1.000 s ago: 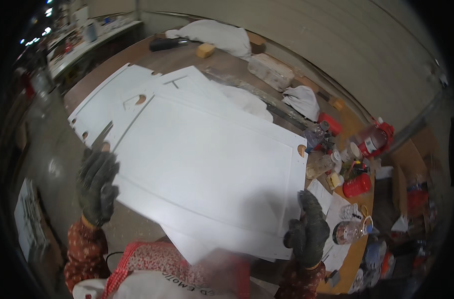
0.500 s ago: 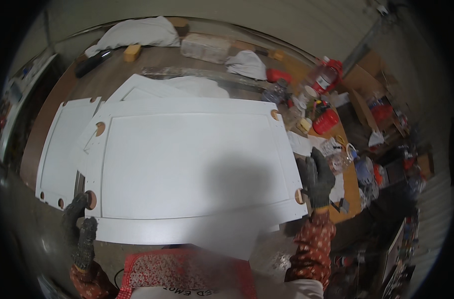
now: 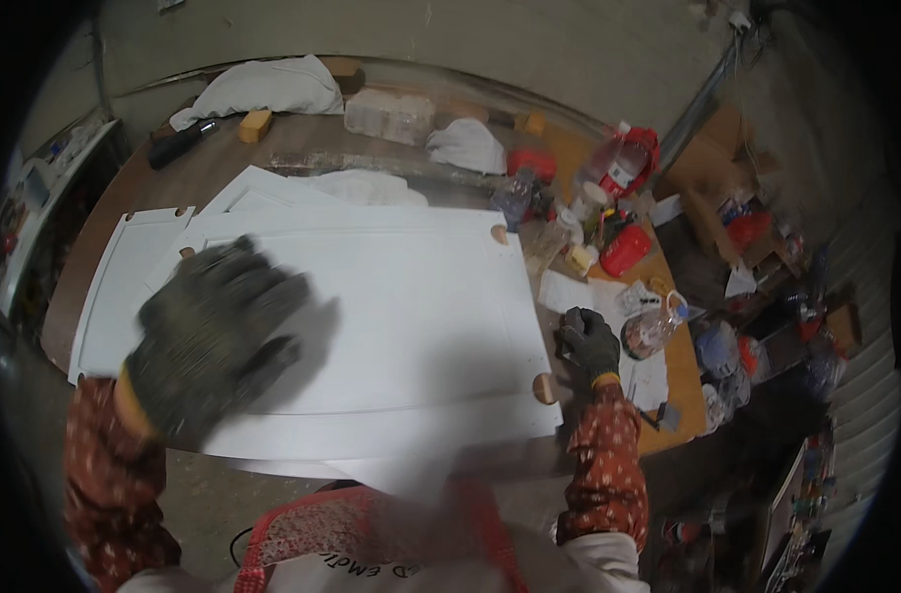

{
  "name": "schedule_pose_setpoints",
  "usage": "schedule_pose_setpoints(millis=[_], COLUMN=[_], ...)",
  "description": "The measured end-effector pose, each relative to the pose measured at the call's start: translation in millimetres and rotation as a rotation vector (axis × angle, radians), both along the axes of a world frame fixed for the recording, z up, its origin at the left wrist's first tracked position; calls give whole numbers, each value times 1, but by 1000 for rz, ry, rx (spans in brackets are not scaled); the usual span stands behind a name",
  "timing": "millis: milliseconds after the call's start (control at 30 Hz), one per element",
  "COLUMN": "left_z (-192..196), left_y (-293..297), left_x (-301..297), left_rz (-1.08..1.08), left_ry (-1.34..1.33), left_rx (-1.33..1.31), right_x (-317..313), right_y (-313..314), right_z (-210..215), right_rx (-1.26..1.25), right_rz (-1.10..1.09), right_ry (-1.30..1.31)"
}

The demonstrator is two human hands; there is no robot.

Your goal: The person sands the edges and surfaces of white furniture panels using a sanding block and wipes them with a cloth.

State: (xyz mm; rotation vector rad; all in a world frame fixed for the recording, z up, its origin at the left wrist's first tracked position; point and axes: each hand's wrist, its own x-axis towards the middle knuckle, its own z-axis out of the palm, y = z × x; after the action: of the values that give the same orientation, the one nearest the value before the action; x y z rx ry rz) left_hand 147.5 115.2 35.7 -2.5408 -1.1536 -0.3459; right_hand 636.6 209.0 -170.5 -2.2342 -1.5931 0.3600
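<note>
A white door panel (image 3: 401,316) with a raised border and round cut-outs lies flat before me, on top of other white panels (image 3: 124,287). My left hand (image 3: 213,331), in a dark grey knitted glove, hovers over its left part, blurred by motion. Its fingers are stretched and apart, with nothing visible in them, and a shadow falls on the panel. Just beyond the panel's right edge is my right hand (image 3: 591,341), also gloved. Its fingers are curled together near the tabletop; whatever they hold, if anything, is hidden.
To the right, the wooden table (image 3: 683,400) bears papers (image 3: 579,292), a clear plastic jar (image 3: 648,334), a red container (image 3: 625,250) and bottles (image 3: 514,193). White cloths (image 3: 468,146), a yellow block (image 3: 256,126) and a black-handled tool (image 3: 181,144) lie behind. Cardboard boxes (image 3: 712,198) stand far right.
My left hand has risen from the panel's lower left corner and moved in over its surface. My right hand has left the right edge and curled closed beside it. The panel appears shifted left.
</note>
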Motion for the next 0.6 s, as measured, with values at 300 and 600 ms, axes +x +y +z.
schedule_pose_setpoints(millis=[300,600], left_z=[-79,-93], left_y=[172,173], left_x=[89,98], left_rz=[118,123], left_ry=[-68,-354], left_rx=[-190,-266], right_x=[-151,-201], right_y=[-48,15], right_z=[168,163], right_rx=[659,229], right_rz=[727,674], right_ry=[-415,-643])
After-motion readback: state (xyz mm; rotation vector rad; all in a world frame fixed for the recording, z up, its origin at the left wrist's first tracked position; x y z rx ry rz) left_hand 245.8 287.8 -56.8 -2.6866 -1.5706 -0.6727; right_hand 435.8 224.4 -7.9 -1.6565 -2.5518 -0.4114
